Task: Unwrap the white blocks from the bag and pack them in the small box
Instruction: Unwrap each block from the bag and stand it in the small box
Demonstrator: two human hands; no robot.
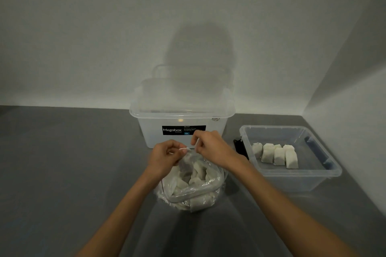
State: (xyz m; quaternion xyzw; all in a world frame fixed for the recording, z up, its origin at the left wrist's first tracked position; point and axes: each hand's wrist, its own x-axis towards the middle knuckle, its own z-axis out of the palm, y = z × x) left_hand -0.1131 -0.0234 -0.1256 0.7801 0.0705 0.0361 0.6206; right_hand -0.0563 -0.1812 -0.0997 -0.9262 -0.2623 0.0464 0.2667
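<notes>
One lidded tub point(150, 131) stands at the back of the grey counter point(62, 162). To its right, the small box point(296, 174) holds several unwrapped blocks point(279, 156) in rows, with room to spare. Many more wait in the bag point(194, 185) in front of the tub, where the left hand point(165, 154) and right hand point(211, 146) each pinch the white tie point(184, 149) at its neck.

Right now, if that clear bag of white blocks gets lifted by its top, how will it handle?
Probably floppy: the bag is thin crinkled film, slumped on the table. Likely hefty for its size, being packed with blocks. They would probably shift and sag below a top grip.
</notes>
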